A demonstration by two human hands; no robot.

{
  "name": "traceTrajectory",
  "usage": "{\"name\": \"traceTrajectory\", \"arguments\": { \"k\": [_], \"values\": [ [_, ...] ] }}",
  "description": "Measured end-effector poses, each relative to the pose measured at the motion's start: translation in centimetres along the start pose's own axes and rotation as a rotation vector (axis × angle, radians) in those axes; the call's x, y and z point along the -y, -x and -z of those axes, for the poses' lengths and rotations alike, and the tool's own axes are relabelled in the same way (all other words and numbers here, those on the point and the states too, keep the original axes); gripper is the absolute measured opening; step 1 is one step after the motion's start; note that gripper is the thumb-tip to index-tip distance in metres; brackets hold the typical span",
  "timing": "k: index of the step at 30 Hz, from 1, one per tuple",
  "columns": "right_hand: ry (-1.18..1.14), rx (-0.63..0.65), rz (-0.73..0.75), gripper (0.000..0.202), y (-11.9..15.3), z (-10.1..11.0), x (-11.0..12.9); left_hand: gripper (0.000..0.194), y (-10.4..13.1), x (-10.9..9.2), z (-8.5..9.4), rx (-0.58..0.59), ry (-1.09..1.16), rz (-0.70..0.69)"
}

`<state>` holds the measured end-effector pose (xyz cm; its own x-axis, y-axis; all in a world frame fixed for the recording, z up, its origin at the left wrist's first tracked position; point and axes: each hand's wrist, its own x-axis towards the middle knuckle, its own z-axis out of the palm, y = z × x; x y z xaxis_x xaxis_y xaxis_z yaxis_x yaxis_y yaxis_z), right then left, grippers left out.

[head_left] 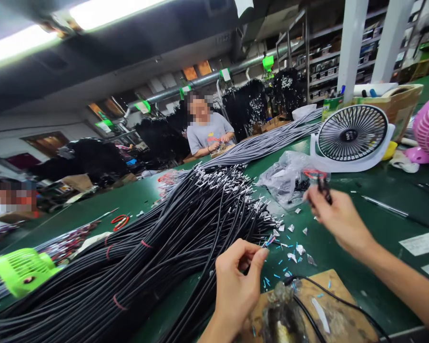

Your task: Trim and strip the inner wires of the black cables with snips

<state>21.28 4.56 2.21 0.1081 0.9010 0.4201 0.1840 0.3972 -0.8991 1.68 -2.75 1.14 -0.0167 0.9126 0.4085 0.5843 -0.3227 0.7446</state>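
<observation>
My left hand is closed in a pinch on a cable end, where thin coloured wires stick out past the fingertips. To the right, my right hand is raised over the table with its fingers closed round a small black part, blurred by motion. A large bundle of black cables with pale stripped ends lies beside my left hand, tied with pinkish bands. Blue and silvery scraps are scattered between the hands. Below them a brown board bears a tape-wrapped object.
A clear plastic bag and a white fan stand beyond my right hand. A pen lies at the right. Red-handled scissors and a green fan are at the left. A person sits across the green table.
</observation>
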Motion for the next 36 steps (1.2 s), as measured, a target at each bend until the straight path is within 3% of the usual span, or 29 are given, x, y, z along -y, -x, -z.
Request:
{"name": "traceTrajectory", "arguments": {
  "k": [4,9,15,25,36],
  "values": [
    [0.126,0.362,0.056,0.025,2.1,-1.4,1.4,0.020,-0.2,0.2,0.0,-0.023,0.031,-0.006],
    [-0.006,0.513,-0.186,0.020,3.2,-2.2,1.5,0.019,-0.1,0.2,0.0,-0.030,0.048,-0.014],
    [-0.043,0.500,-0.209,0.020,3.0,-2.2,1.3,0.018,0.1,0.4,-0.2,-0.036,0.025,-0.051],
    [-0.143,0.505,-0.323,0.017,3.4,-2.6,1.2,0.014,0.3,0.6,-0.3,-0.194,-0.165,-0.409],
    [-0.090,0.460,-0.250,0.017,3.3,-2.5,0.9,0.016,0.4,0.2,-0.2,-0.182,-0.142,-0.385]
  ]
}}
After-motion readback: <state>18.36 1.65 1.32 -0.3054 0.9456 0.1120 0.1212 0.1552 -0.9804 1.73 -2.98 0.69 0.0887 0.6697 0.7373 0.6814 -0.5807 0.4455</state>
